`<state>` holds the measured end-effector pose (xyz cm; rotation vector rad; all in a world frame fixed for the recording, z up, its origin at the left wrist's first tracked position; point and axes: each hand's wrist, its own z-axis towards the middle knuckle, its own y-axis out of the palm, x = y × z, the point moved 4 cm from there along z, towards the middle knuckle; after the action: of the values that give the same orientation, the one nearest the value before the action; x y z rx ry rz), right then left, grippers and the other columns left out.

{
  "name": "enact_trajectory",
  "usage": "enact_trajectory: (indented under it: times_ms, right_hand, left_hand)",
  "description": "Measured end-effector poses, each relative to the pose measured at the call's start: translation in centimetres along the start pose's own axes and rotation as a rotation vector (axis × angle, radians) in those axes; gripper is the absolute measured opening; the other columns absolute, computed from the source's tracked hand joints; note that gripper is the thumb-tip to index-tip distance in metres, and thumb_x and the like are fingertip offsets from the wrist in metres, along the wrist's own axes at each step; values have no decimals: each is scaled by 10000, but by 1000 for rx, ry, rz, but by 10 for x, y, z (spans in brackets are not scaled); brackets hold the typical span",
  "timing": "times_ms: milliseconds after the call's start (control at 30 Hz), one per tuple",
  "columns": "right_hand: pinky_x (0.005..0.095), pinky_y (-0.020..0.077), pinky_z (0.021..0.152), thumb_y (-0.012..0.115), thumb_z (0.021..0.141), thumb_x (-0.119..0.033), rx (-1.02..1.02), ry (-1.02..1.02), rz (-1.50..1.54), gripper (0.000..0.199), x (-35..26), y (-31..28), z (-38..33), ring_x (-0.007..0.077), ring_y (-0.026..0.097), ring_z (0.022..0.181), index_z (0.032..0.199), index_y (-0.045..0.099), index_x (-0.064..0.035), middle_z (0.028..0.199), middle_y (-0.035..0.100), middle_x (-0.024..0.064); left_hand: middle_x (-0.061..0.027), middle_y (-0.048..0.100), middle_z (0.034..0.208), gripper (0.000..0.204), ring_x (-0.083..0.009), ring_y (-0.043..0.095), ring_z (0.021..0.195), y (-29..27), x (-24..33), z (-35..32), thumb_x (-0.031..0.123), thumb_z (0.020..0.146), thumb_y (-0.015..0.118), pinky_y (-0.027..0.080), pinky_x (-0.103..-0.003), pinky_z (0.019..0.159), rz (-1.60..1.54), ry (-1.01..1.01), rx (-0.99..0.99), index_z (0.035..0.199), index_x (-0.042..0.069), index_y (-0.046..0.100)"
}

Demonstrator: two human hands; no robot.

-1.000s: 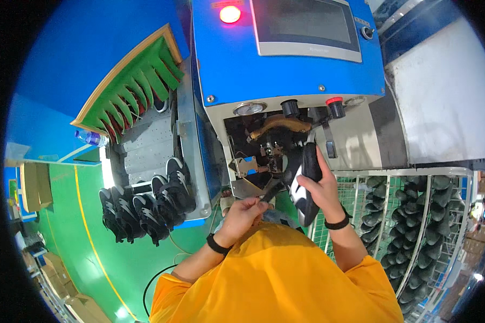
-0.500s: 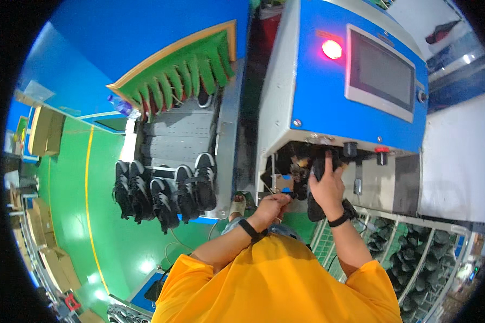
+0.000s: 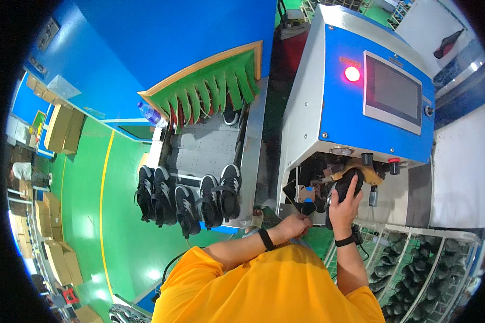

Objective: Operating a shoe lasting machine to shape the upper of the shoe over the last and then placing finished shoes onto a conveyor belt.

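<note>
My right hand [image 3: 344, 212] is wrapped round a black shoe [image 3: 348, 183], holding it under the front of a blue and white machine [image 3: 334, 116]. The shoe's upper end is up against a yellowish-tan part [image 3: 355, 166] of the machine. Low beside the machine's opening, my left hand [image 3: 296, 226] is closed, with its fingers pinched together. What is in them is too small to make out. A small bracket with blue bits [image 3: 306, 194] sits just above that hand.
Several black and white shoes [image 3: 210, 202] stand at the near end of a conveyor [image 3: 199, 153], left of me. A green fringed curtain [image 3: 215, 89] hangs over its far end. A wire rack [image 3: 393, 264] of dark shoe parts stands at right. The machine's red lamp [image 3: 352, 74] is lit.
The view has swung, so everything sits further right. The shoe in my right hand is tilted differently and shows more, against the tan part. My left hand has drawn back slightly from the bracket.
</note>
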<state>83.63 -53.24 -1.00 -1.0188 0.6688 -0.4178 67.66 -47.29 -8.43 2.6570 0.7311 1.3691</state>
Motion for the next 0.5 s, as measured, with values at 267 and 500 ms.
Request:
enact_trajectory:
  times_ms: [267, 500]
  right_hand:
    - [500, 391, 965, 668, 862, -342, -52, 159, 39, 786, 11, -4, -52, 458, 474, 1167, 1439, 292, 38, 1310, 465, 299]
    - [521, 326, 1025, 705, 803, -348, -35, 340, 574, 772, 33, 15, -67, 452, 411, 1211, 1376, 377, 52, 1320, 472, 262]
  left_hand:
    - [-190, 581, 1068, 464, -372, 590, 992, 35, 116, -34, 384, 893, 616, 520, -447, 818, 841, 772, 528, 1223, 61, 570]
    - [-137, 580, 993, 431, -316, 598, 947, 93, 164, 63, 394, 826, 662, 549, -427, 720, 1274, 686, 525, 1071, 44, 607]
